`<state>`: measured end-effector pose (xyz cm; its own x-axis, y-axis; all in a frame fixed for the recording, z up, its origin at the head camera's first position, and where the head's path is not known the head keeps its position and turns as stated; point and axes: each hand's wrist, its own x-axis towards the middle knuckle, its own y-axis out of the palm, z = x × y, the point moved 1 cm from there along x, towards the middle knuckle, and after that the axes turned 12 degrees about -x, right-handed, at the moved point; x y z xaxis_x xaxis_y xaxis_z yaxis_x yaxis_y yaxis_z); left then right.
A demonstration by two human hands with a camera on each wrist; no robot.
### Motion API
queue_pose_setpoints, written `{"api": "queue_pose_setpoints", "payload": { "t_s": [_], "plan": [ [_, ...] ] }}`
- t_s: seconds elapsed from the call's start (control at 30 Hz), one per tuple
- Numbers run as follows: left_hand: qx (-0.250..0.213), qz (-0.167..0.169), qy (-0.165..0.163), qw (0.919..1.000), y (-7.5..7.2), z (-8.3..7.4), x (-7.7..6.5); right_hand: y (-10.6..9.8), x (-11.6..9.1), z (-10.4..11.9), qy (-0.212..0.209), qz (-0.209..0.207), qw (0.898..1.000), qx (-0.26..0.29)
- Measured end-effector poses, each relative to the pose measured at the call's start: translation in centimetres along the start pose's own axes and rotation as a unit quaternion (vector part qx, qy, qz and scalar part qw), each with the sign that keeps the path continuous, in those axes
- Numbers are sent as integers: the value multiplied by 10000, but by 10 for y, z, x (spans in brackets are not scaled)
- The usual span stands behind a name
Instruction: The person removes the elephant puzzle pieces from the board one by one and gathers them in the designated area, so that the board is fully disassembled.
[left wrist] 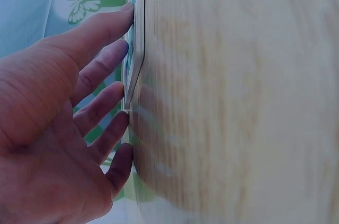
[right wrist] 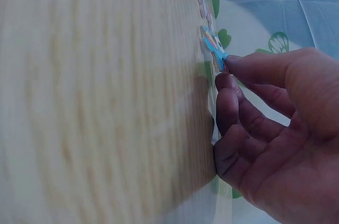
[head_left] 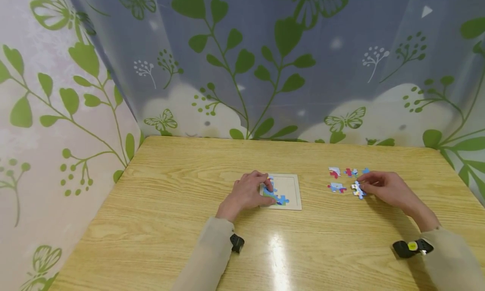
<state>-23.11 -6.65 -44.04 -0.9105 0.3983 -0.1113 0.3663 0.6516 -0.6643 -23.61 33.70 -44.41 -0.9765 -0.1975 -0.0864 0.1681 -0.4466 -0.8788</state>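
Note:
My left hand (head_left: 248,192) rests on the left side of a pale square puzzle board (head_left: 298,194). Joined jigsaw pieces (head_left: 281,200), blue and green, lie along the board's left and lower part, partly under my fingers. In the left wrist view the left fingers (left wrist: 103,110) are spread, with the thumb and fingertips touching the board and table. At the right, my right hand (head_left: 392,192) pinches a light-blue jigsaw piece (head_left: 356,190) between thumb and forefinger. The right wrist view shows this piece (right wrist: 213,47) tilted, one edge raised from the table.
Several loose jigsaw pieces (head_left: 336,187) lie on the wooden table (head_left: 170,190), beside and behind the right hand. A patterned curtain (head_left: 242,63) hangs along the table's back edge and left side. Each wrist wears a black strap device (head_left: 237,243).

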Motion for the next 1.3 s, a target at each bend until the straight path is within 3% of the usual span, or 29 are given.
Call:
{"api": "queue_pose_setpoints", "payload": {
  "t_s": [0.37,0.63,1.07,1.3],
  "plan": [
    [-55,42,8,10000,0,0,-1,1,2,0,57,-70,9997,-223],
    [-24,48,-11,10000,-1,-2,-1,0,-2,4,105,-114,9999,-76],
    [-52,141,14,9999,-3,0,-1,10,-6,37,-352,-285,9990,-41],
    [-165,359,89,9992,-6,2,-1,18,-3,56,-644,-367,9972,-54]
  ]
}}
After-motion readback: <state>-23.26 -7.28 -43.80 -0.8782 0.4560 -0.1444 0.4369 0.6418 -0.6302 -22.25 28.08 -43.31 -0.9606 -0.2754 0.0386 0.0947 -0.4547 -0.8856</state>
